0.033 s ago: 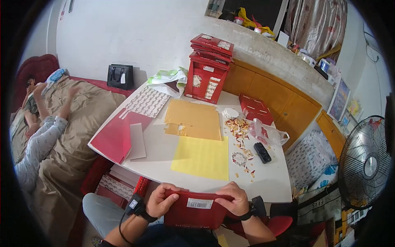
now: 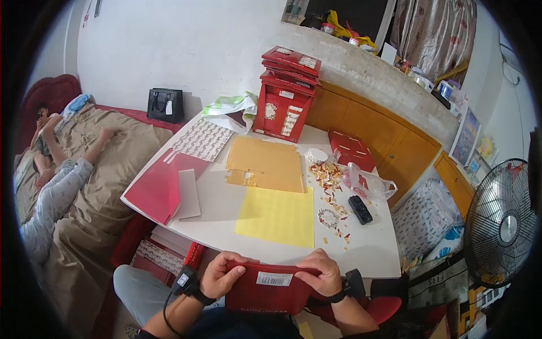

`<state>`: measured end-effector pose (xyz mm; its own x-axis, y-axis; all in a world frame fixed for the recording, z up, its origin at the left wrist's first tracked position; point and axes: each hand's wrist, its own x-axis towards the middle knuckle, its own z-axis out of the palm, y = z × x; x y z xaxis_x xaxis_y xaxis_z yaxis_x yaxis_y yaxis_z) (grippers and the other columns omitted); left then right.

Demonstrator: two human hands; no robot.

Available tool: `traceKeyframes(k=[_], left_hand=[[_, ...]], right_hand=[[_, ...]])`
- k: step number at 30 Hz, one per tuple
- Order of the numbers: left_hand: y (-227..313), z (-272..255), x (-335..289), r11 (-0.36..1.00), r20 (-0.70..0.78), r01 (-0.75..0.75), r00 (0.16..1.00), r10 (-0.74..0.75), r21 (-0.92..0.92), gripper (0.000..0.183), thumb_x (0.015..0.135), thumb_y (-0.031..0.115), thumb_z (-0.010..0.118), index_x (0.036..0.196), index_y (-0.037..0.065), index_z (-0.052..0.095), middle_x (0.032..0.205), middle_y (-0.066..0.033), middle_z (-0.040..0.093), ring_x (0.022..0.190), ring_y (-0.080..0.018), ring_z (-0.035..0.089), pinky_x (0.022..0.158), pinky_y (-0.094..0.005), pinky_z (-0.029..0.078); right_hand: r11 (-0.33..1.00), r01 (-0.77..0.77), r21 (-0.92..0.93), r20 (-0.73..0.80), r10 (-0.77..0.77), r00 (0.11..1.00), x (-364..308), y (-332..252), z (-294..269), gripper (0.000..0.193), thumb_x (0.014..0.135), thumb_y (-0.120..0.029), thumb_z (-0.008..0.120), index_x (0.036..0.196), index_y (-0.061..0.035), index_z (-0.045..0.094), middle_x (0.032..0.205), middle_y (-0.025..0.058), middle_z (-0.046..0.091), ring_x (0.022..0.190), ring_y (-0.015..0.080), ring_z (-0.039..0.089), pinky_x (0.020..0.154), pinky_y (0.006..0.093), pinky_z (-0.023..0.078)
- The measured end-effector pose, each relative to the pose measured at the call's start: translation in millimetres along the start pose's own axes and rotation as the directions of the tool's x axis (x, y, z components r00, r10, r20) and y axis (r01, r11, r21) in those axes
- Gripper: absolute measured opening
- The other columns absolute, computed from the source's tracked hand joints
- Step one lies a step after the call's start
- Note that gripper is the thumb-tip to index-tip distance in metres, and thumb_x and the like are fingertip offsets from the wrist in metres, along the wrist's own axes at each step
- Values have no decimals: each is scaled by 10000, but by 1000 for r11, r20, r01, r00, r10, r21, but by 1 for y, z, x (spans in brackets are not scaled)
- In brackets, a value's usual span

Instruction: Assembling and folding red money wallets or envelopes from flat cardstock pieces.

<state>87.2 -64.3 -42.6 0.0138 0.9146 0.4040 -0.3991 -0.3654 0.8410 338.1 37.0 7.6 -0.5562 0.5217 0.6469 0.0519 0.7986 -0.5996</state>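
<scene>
A red cardboard packet [image 2: 265, 294] with a white barcode label [image 2: 274, 279] is held in front of me, over my lap at the table's front edge. My left hand [image 2: 224, 274] pinches its upper left corner, the thumb on the face toward me. At the upper right corner, my right hand [image 2: 320, 273] grips it in the same way. Both hands wear dark wrist straps. Just beyond lies a yellow sheet [image 2: 275, 217] on the white table [image 2: 220, 230]. A tan cardboard sheet [image 2: 265, 161] is behind it, and pink-red sheets [image 2: 149, 189] with a folded white card [image 2: 189, 195] lie left.
Red display boxes [image 2: 285, 107] are stacked at the back. Small cardboard scraps [image 2: 327, 176], a plastic bag [image 2: 367, 183] and a black object [image 2: 360, 209] lie on the right. A fan [image 2: 505, 226] stands far right. Another person [image 2: 62, 181] lies on the bed at left.
The other person's raised leg on the bed has shifted slightly to the right and down. My hands and the red packet have not visibly moved.
</scene>
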Motion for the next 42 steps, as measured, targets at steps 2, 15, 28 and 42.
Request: traceKeyframes(k=[2, 15, 28, 42], left_hand=[[1, 0, 0, 1000, 3, -8, 1000, 8, 3, 153, 952, -1, 483, 1093, 43, 443, 1209, -210, 573, 1137, -237, 548, 983, -370, 432], [4, -1, 7, 992, 28, -11, 1000, 7, 127, 96, 966, 53, 469, 1056, 47, 437, 1171, -251, 580, 1130, -307, 566, 946, -438, 469], [-1, -5, 17, 999, -1, 34, 999, -34, 37, 68, 967, 60, 488, 1009, 16, 456, 1128, -198, 619, 1061, -202, 589, 933, -351, 477], [5, -3, 17, 996, -33, 76, 997, -75, 48, 61, 940, 41, 538, 980, 3, 511, 1102, -183, 635, 1053, -198, 596, 931, -339, 479]], right_hand=[[999, -8, 36, 4, 8, 1000, -2, 2, 0, 195, 741, -2, 754, 911, -79, 698, 809, 54, 655, 705, 181, 599, 630, 282, 474], [995, -62, 81, -3, 62, 998, 1, -4, 1, 161, 757, 27, 731, 896, -53, 714, 807, 60, 650, 708, 162, 612, 622, 252, 482], [1000, 9, -19, 16, -9, 1000, 5, 3, -1, 176, 703, 11, 775, 860, -43, 717, 801, 71, 659, 684, 166, 620, 590, 257, 485], [998, 66, 5, 231, -65, 971, 21, -3, -7, 246, 707, -11, 768, 941, -52, 705, 828, 79, 655, 721, 225, 624, 637, 308, 503]])
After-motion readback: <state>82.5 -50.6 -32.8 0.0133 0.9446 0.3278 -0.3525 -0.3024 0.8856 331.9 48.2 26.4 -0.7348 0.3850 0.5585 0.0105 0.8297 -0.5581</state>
